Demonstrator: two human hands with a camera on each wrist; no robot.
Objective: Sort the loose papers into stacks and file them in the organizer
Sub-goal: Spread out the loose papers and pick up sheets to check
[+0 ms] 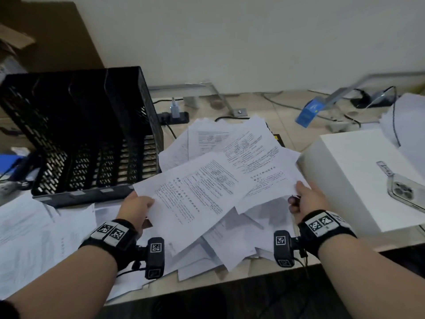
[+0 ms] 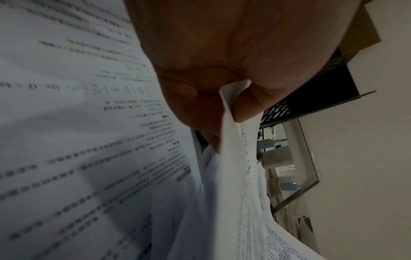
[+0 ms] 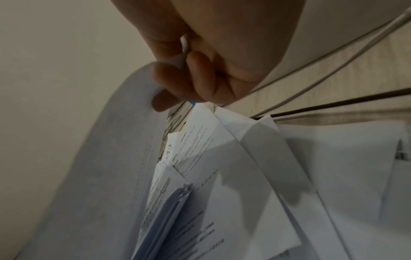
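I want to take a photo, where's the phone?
In the head view, the phone lies face down on the white box, far right of the papers.

Left hand (image 1: 137, 209) shows only its back from the head view, fingers tucked under the printed sheet (image 1: 195, 194); right hand (image 1: 307, 199) likewise, fingertips lost beneath its papers (image 1: 271, 180). Print on every page is too small or smeared to read. The organizer (image 1: 87, 134) slots are dark inside, contents unclear. The phone (image 1: 404, 192) runs off the right edge
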